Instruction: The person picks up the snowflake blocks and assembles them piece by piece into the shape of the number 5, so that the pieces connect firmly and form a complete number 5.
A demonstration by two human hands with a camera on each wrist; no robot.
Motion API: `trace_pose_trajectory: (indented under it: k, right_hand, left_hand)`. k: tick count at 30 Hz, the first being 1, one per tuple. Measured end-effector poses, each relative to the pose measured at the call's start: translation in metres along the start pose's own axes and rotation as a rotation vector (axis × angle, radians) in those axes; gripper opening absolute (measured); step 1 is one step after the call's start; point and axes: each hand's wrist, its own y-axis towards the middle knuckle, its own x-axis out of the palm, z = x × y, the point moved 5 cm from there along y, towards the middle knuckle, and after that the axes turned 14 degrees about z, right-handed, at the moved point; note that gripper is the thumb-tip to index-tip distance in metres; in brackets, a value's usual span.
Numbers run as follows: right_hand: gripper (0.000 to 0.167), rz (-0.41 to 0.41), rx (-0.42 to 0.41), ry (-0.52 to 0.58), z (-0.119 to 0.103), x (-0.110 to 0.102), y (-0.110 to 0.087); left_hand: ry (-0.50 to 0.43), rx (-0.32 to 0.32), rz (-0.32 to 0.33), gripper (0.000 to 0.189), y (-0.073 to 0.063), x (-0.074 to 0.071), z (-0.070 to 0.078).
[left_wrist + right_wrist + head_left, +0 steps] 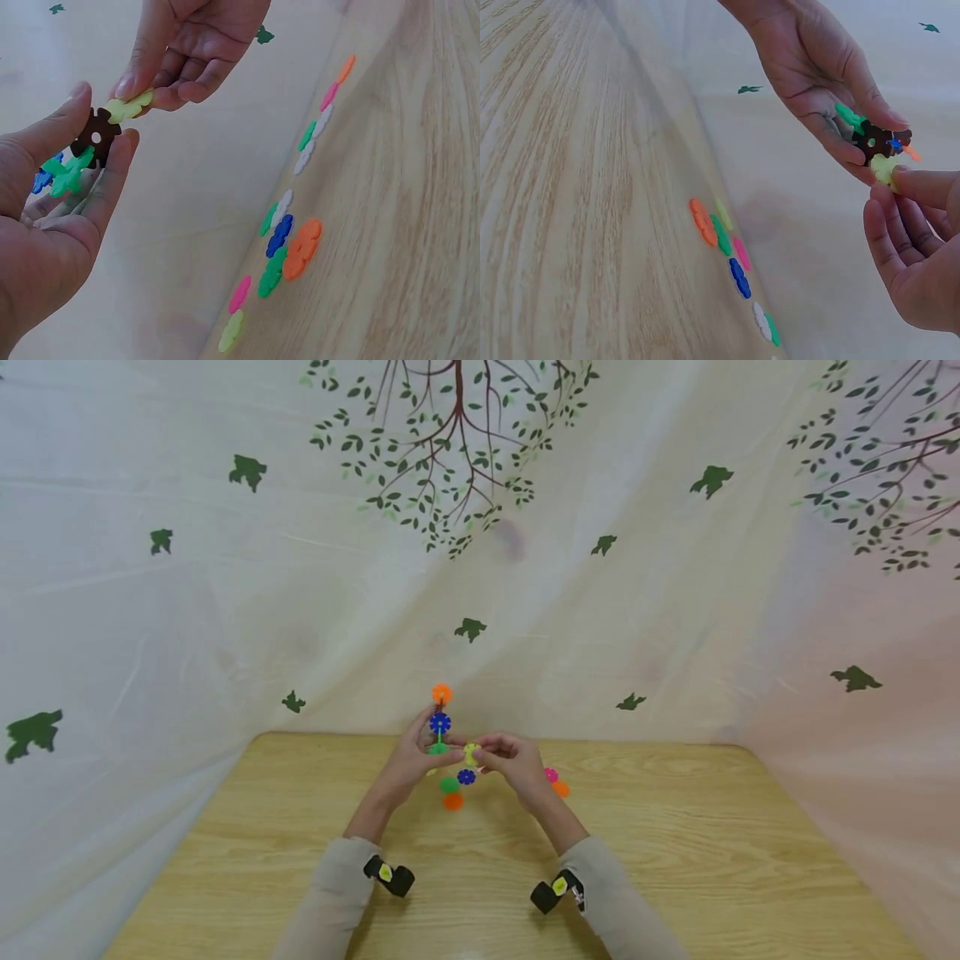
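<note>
My left hand point(405, 768) pinches a brown interlocking disc point(106, 142) between thumb and fingers. It belongs to a chain that also has a green disc point(71, 176), a blue disc point(440, 723) and, at the far end, an orange disc point(442, 693). Thumb and forefinger of my right hand point(519, 766) pinch a yellow disc point(129, 106). Its notched edge meets the edge of the brown disc in both wrist views. Both hands are raised over the table's far part, close together.
Loose discs lie along the far table edge: an orange one point(302, 249), a green one point(273, 272), a blue one point(739, 278), a pink one point(240, 294) and several more. Behind the wooden table point(675, 843) hangs a pale curtain point(540, 668) printed with leaves.
</note>
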Motion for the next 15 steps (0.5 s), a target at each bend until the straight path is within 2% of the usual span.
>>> trace_pose_trajectory:
  k: [3, 7, 11, 15]
  right_hand:
    - [0.025, -0.006, 0.002, 0.014, -0.0007, -0.0002, -0.0004]
    - [0.025, -0.005, 0.007, 0.027, 0.0003, -0.0008, -0.0006]
    - [0.023, 0.011, 0.004, 0.042, -0.0003, -0.0021, -0.0007]
    - [0.024, 0.024, 0.008, 0.055, -0.001, -0.0029, 0.0001]
  left_hand:
    - [-0.013, 0.018, 0.008, 0.088, -0.0004, 0.0015, -0.0019]
    - [-0.005, 0.037, -0.033, 0.074, -0.0019, 0.0029, -0.0053]
    - [0.003, 0.05, -0.096, 0.072, -0.0029, 0.0041, -0.0058]
    - [0.007, 0.051, -0.112, 0.067, -0.0022, 0.0036, -0.0035]
